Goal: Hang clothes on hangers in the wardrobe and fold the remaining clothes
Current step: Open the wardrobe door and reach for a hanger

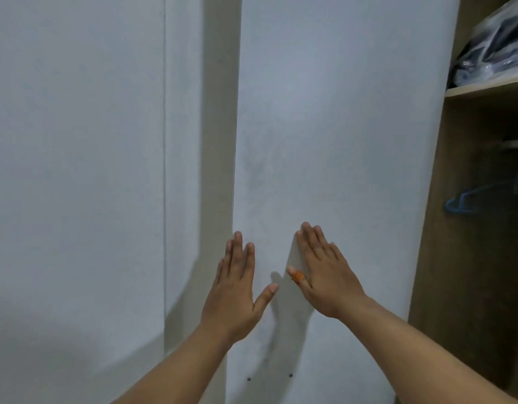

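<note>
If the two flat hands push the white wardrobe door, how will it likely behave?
The white door looks like a rigid flat panel, so it should move whole, without bending. Its smooth face may let the left hand and right hand slip.

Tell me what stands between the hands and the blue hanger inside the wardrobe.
The white sliding door. Both the left hand and right hand lie flat on it, while the blue hanger hangs past its right edge, in the open wardrobe section.

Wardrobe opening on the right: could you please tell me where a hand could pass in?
Free: the dark gap below the wooden shelf, above the blue hanger. Crowded: above that shelf, filled by bagged clothes. Both hands lie flat on the white door.
</note>
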